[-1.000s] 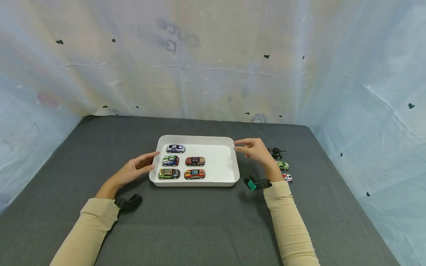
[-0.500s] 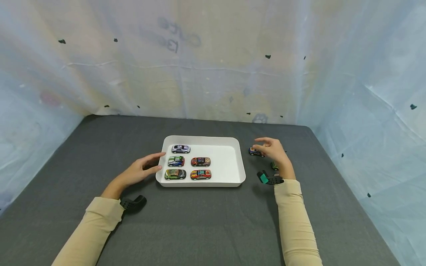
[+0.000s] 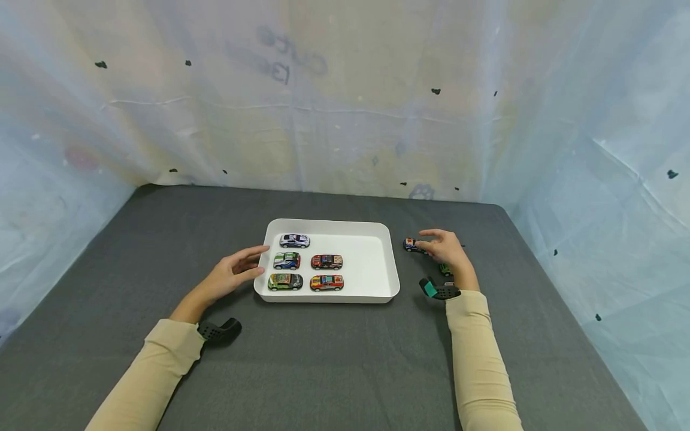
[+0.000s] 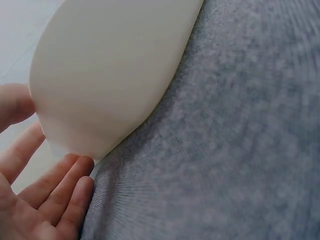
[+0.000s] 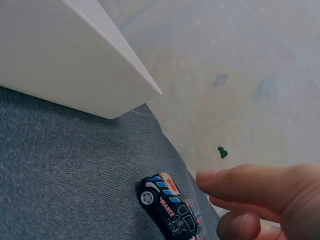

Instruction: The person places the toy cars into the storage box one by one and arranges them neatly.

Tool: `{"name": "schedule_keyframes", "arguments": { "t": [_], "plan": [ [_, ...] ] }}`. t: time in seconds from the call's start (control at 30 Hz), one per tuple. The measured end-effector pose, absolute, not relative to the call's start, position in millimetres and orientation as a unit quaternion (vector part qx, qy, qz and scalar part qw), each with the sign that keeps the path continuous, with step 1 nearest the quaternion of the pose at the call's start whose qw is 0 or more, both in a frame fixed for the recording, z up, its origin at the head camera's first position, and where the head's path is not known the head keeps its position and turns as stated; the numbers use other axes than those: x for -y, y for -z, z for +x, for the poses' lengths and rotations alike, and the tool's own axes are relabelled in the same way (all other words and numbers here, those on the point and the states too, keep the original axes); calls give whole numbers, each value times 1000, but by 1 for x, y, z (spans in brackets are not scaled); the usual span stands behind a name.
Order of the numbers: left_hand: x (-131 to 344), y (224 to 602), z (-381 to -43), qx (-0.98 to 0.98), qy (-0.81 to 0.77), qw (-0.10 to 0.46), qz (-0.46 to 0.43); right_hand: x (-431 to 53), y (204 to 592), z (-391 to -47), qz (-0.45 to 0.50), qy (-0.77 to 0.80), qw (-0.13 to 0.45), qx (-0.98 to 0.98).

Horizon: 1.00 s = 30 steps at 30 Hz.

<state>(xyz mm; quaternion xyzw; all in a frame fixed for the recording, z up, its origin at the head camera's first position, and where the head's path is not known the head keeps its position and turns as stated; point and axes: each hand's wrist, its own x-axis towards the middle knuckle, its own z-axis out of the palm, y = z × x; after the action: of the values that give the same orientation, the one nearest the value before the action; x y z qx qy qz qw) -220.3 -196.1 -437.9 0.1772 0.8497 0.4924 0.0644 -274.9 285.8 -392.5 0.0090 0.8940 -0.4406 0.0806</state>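
Steadying the white tray [image 3: 373, 269], presumably, the left hand [image 3: 227, 276] rests loosely spread fingers against its left end; the right hand [image 3: 446, 248] hovers, fingers parted and seemingly empty, beside a dark toy car [image 5: 172, 208] right of the tray.

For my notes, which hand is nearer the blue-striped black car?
Right: the right hand is beside the black car, the left hand across the tray at its left end.

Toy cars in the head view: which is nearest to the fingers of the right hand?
The dark blue-striped car, outside the tray, beside those fingers; the green car lies nearer the wrist, and five others sit inside the tray.
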Motion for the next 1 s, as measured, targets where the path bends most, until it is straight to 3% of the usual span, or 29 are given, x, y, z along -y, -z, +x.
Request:
{"name": "schedule_keyframes", "arguments": {
  "t": [0.63, 1.0],
  "plan": [
    [195, 438, -219, -841, -508, 83, 168, -284, 400, -283, 54, 397, 135, -906],
    [195, 436, -218, -837, -513, 85, 167, -281, 402, -286, 59, 364, 130, -920]
  ]
}}
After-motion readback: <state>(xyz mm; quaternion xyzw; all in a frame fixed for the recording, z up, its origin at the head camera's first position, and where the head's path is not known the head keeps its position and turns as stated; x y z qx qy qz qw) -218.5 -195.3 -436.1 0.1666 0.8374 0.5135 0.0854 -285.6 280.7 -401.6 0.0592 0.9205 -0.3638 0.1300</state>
